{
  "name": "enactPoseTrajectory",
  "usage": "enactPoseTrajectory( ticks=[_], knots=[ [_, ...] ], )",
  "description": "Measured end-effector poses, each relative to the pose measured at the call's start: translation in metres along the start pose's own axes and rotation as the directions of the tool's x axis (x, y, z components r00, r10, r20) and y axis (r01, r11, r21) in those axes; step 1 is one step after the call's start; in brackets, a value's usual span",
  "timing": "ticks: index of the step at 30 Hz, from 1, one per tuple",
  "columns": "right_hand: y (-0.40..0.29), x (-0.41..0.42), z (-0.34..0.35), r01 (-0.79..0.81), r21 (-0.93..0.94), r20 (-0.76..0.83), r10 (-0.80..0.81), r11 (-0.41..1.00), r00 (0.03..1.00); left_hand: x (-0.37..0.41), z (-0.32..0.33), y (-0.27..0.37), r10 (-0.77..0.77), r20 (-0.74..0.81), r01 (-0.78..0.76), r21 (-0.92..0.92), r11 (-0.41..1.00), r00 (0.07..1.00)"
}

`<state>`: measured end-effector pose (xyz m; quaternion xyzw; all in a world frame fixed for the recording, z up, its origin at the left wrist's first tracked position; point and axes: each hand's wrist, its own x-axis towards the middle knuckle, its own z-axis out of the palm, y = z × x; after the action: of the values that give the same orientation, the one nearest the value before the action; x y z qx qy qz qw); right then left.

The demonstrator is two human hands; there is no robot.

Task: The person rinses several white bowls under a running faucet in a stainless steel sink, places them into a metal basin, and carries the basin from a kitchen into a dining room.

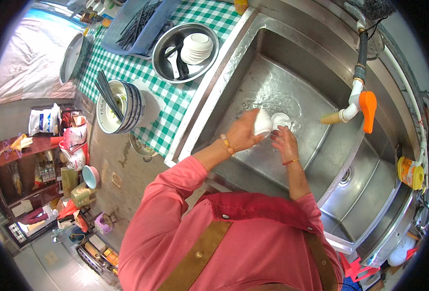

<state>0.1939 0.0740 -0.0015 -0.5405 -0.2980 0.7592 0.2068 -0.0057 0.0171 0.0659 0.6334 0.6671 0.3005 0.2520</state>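
Observation:
My left hand [244,131] grips a small white bowl [263,123], tilted, above the floor of the stainless-steel sink basin [243,160]. My right hand [285,142] is just to the right of it with fingers apart. At its fingertips is a small, pale round dish [281,119]; whether the fingers touch it is unclear. Shallow water glistens on the basin floor beyond both hands. To the right, a plastic tap with an orange lever [368,111] reaches over the basin.
On the checked tablecloth [174,109] left of the sink are a steel basin [157,67] with white bowls and spoons, stacked patterned bowls [107,125] with chopsticks, and a blue basket [112,43]. A second sink basin [360,189] and a yellow bottle [408,172] are to the right.

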Motion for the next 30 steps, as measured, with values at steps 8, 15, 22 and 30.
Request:
enactPoseTrajectory(
  ticks=[8, 15, 22, 30],
  knots=[
    [-0.001, 0.004, -0.027, -0.003, -0.136, -0.018, 0.001, 0.991, 1.000, 0.031, -0.123, -0.032, -0.612, -0.143, 0.160, -0.897, 0.412, 0.778],
    [0.015, 0.017, -0.041, -0.059, -0.078, -0.053, 0.055, 0.995, 0.997, 0.076, -0.184, -0.161, -0.891, -0.257, -0.104, -0.966, 0.235, 0.374],
    [0.063, 0.079, -0.077, 0.217, -0.814, -0.089, -0.485, 0.538, 0.870, 0.087, -0.190, -0.242, -0.847, -0.109, 0.173, -0.958, 0.230, 0.520],
    [0.038, 0.096, -0.059, -0.041, -0.990, -0.071, -0.231, 0.134, 0.970, 0.081, -0.229, -0.221, -0.849, 0.187, 0.682, -0.689, 0.245, 0.494]
  ],
)
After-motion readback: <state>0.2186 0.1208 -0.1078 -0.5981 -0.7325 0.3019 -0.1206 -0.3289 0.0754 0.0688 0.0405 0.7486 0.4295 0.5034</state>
